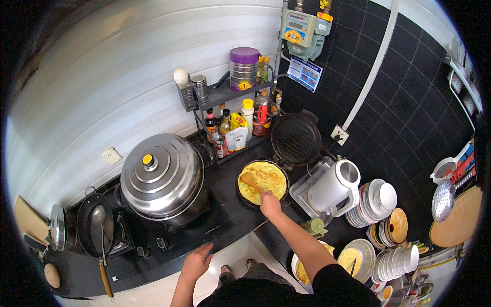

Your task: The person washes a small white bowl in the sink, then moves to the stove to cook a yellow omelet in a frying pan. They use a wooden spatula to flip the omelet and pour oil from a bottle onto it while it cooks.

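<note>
My right hand (270, 204) grips the handle of a wooden spatula (249, 180), whose blade rests on a yellow, browned pancake (270, 178). The pancake covers the round lower plate of an electric griddle, and the griddle's dark ridged lid (295, 139) stands raised behind it. My left hand (196, 261) hangs over the counter's front edge, fingers apart and holding nothing. Beneath my right arm, partly hidden by it, a white bowl (295, 266) holds folded pancakes. Near it is a metal bowl (369, 261) of yellow batter with a dark utensil in it.
A large steamer pot (165, 180) and a wok (85, 230) with a ladle stand on the left. Behind the griddle, a rack (215, 100) holds seasoning bottles. To the right are a white electric pitcher (324, 192), stacked plates (364, 203) and bowls (387, 266).
</note>
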Demonstrator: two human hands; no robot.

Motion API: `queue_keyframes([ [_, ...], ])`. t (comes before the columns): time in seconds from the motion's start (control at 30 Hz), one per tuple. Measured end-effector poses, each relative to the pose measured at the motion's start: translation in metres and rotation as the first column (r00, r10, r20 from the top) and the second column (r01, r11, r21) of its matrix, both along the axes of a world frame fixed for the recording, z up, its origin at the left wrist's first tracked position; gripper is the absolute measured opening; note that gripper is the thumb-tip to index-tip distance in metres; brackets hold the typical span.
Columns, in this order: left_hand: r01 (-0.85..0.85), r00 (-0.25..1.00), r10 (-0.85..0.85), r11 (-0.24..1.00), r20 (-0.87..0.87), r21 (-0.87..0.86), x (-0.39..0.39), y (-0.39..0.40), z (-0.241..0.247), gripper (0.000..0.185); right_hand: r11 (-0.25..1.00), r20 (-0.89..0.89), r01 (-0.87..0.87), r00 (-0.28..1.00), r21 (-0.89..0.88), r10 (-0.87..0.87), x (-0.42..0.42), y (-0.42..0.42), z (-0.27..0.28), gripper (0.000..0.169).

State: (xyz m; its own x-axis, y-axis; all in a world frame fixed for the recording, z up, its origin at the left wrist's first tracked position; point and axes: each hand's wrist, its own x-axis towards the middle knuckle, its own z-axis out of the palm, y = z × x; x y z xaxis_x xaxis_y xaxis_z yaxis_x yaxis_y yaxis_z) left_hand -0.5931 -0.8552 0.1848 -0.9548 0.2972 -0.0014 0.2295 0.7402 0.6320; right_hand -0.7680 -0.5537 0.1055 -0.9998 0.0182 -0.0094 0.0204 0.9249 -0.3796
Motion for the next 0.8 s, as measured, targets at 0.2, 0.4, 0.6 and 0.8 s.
queue_keyframes([
  [0.2, 0.001, 1.000, -0.002, 1.000, -0.007, -0.021, -0.006, 0.002, 0.003, 0.039, 0.994, 0.176, -0.069, 0.983, 0.089, 0.052, 0.009, 0.000, 0.002, 0.042],
  [0.4, 0.006, 1.000, -0.006, 1.000, 0.016, -0.016, 0.001, -0.001, -0.003, 0.038, 0.998, 0.035, -0.038, 0.999, 0.042, 0.036, 0.028, 0.027, 0.026, 0.041],
  [0.6, 0.031, 0.999, -0.032, 0.999, -0.034, -0.023, -0.004, 0.002, -0.009, 0.038, 0.988, 0.076, -0.117, 0.991, 0.102, 0.109, 0.048, 0.032, 0.030, 0.037],
  [0.8, 0.036, 0.999, -0.036, 0.999, -0.032, -0.022, -0.004, 0.003, -0.005, 0.038, 0.984, 0.137, -0.146, 0.982, 0.097, 0.132, 0.061, 0.043, 0.042, 0.034],
])
